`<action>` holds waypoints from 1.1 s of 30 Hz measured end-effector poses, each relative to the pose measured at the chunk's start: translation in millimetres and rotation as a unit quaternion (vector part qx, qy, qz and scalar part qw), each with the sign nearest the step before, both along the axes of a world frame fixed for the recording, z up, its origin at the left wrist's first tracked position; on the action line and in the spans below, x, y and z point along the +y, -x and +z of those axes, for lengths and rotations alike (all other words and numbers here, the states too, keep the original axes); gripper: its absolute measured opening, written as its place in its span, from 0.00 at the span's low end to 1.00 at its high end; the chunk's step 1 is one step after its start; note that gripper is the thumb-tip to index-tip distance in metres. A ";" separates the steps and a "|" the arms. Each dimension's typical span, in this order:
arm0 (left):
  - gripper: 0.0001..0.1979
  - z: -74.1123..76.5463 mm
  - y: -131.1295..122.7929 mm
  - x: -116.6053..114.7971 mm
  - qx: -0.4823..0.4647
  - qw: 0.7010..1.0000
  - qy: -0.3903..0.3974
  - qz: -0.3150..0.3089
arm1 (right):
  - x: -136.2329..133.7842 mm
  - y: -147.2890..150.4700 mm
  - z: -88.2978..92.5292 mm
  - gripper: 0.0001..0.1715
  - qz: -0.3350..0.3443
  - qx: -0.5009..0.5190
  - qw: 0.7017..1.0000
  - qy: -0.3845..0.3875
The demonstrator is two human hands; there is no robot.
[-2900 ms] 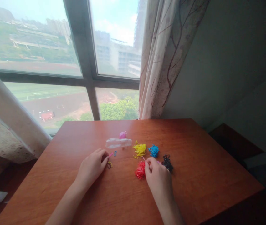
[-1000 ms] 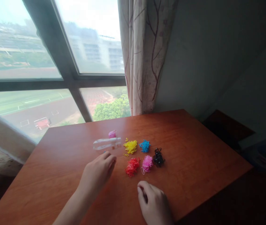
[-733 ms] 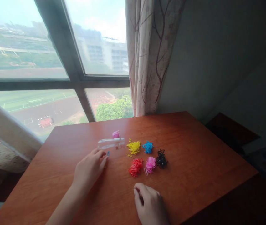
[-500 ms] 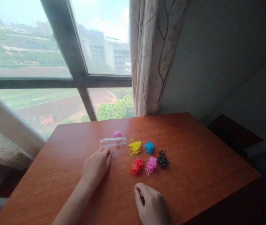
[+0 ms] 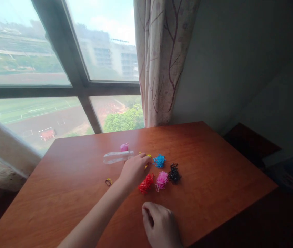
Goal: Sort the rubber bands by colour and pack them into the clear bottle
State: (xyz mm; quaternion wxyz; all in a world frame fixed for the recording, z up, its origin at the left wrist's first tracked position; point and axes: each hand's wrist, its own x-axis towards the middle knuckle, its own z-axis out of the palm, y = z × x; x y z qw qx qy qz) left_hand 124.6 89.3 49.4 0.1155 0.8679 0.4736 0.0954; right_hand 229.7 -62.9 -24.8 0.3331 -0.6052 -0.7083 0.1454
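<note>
My left hand (image 5: pixel 136 168) reaches over the yellow rubber bands (image 5: pixel 149 156), covering most of that pile. Its fingers are pinched together, and a speck of blue, apparently a small blue rubber band, shows at their tips. Just right of the fingertips lies the blue pile of rubber bands (image 5: pixel 159 161). Below the wrist side are the red rubber bands (image 5: pixel 146 183), partly beside the hand. Nearer the front, my right hand (image 5: pixel 160 222) rests curled on the table, closed, with nothing visible in it. Pink rubber bands (image 5: pixel 162 180) and black rubber bands (image 5: pixel 174 174) lie beyond it.
A clear plastic bag (image 5: pixel 115 157) lies behind my left hand, with a pink bundle (image 5: pixel 124 147) at its back. One black and yellow pair of loose bands (image 5: pixel 108 182) sits on the left of the wooden table (image 5: pixel 71 179). A window and curtain (image 5: pixel 157 69) stand behind.
My left hand has moved right, from beside the plastic bag to over the yellow pile. The loose black and yellow bands have come into sight. My right hand keeps its pose; the view has shifted slightly.
</note>
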 end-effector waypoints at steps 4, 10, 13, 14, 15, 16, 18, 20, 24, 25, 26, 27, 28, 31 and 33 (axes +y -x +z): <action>0.11 -0.7 -30.0 12.9 0.010 1.000 -0.002 -0.021 | 0.0 1.0 4.9 0.13 -0.004 0.004 1.000 -0.006; 0.09 -7.4 -40.6 16.4 0.034 0.999 0.009 -0.038 | 0.1 0.6 3.7 0.13 -0.007 0.004 1.000 -0.016; 0.09 -8.1 -40.7 15.4 0.045 0.997 0.016 -0.053 | -0.5 0.7 2.7 0.13 -0.008 0.008 1.000 -0.014; 0.09 -8.2 -40.8 15.4 0.048 0.997 0.018 -0.056 | -0.6 0.8 2.7 0.13 -0.009 0.009 1.000 -0.012; 0.09 -8.4 -40.8 15.6 0.050 0.997 0.019 -0.059 | -0.6 0.8 2.7 0.13 -0.009 0.010 1.000 -0.009; 0.09 -8.7 -40.9 16.0 0.053 0.997 0.019 -0.062 | -0.6 0.9 2.9 0.13 -0.009 0.012 1.000 -0.006; 0.09 -9.8 -41.1 16.7 0.055 0.996 0.017 -0.063 | -0.4 0.8 3.2 0.13 -0.009 0.014 1.000 -0.003; 0.08 -10.8 -40.9 16.9 0.055 0.996 0.013 -0.064 | -0.1 0.6 3.6 0.13 -0.010 0.017 1.000 -0.002; 0.08 -9.5 -36.1 13.8 0.043 0.997 0.000 -0.060 | 0.6 0.3 4.2 0.13 -0.006 0.022 1.000 -0.006; 0.08 -8.1 -32.7 12.5 0.038 0.998 -0.004 -0.058 | 0.5 0.3 4.3 0.13 -0.005 0.020 1.000 -0.008; 0.08 -6.5 -28.0 11.0 0.032 0.998 -0.007 -0.054 | 0.3 0.3 4.4 0.13 -0.004 0.018 1.000 -0.011; 0.08 -4.7 -21.5 9.6 0.026 0.998 -0.010 -0.048 | -0.1 0.3 4.3 0.13 -0.004 0.014 1.000 -0.014; 0.09 -2.8 -13.3 8.1 0.020 0.999 -0.013 -0.039 | -0.5 0.2 4.1 0.13 -0.004 0.012 1.000 -0.017; 0.09 1.6 22.1 3.4 0.005 1.000 -0.019 -0.001 | -1.7 -0.9 2.6 0.12 -0.002 0.003 1.000 -0.019; 0.10 2.4 52.2 -0.7 -0.002 0.999 -0.022 0.031 | -1.5 -1.4 1.5 0.12 -0.003 -0.010 1.000 -0.008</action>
